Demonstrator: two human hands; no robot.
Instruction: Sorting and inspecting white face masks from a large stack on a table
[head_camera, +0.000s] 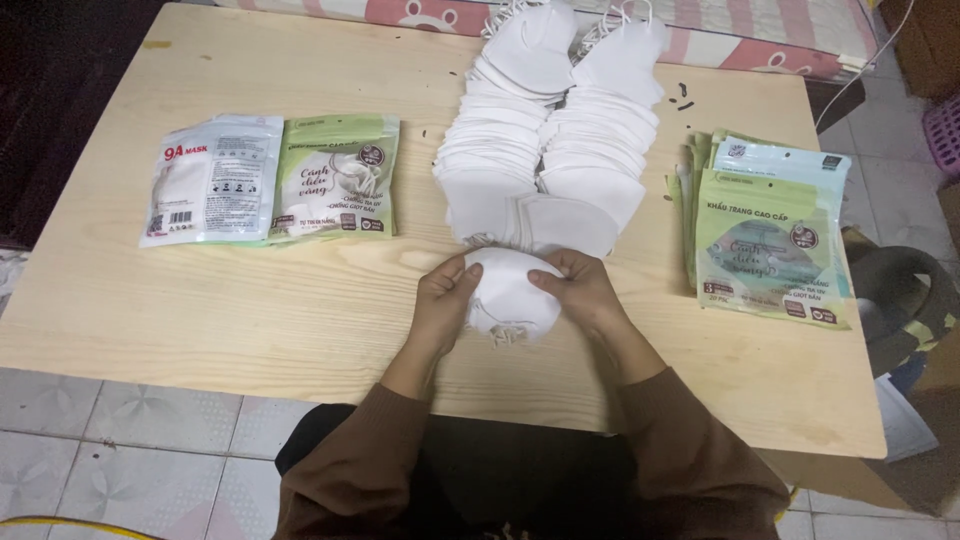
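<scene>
My left hand (444, 292) and my right hand (580, 288) both grip a small stack of folded white face masks (508, 294) just above the near edge of a light wooden table (300, 300). Each thumb presses on the top of the stack, and ear loops hang out below it. Right behind my hands lie two long overlapping rows of white masks (550, 130) running toward the far edge.
Two filled mask packets, one white (212, 180) and one green (336, 178), lie at the left. A pile of flat green packets (768, 230) sits at the right. A striped mattress edge (760, 30) borders the far side; tiled floor lies below.
</scene>
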